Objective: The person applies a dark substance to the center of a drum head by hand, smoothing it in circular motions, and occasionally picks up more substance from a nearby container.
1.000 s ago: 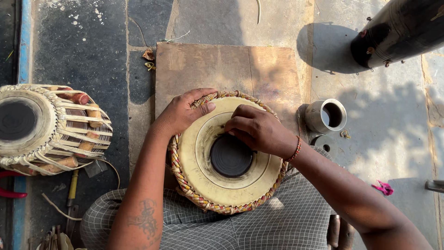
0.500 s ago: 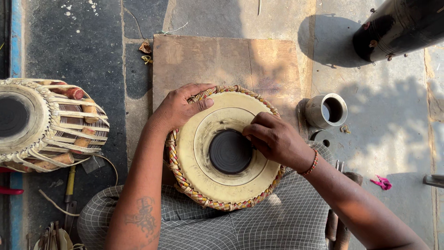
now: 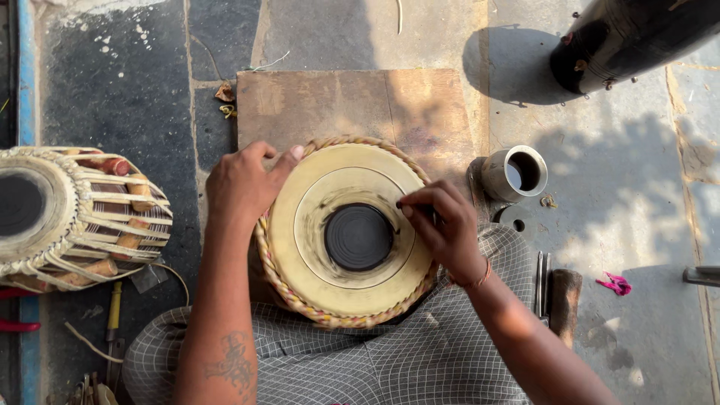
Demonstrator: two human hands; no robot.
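The stone floor point(image 3: 112, 90) is grey and dusty. A big black tube point(image 3: 630, 37) lies at the top right and throws a shadow. A flat wooden board point(image 3: 330, 105) lies on the floor in front of the person. A second drum point(image 3: 67, 217) with straps and wooden pegs lies on its side at the left, well apart from the hands.

The drum point(image 3: 349, 232) sits in the person's lap, on checked cloth point(image 3: 360, 360), and its far edge is over the board. Its skin is pale yellow with a black spot point(image 3: 358, 237) in the middle and a braided rim.

The left hand point(image 3: 244, 184) rests on the left edge of the drum, fingers curled over the rim, thumb on the skin. The right hand point(image 3: 442, 225) is on the right side of the skin. Its fingers point(image 3: 411, 204) are pinched narrow, tips pressed just beside the black spot. I cannot tell if they hold something small.

A little metal cup point(image 3: 514, 172) stands right of the drum. A pink scrap point(image 3: 615, 283) lies further right.
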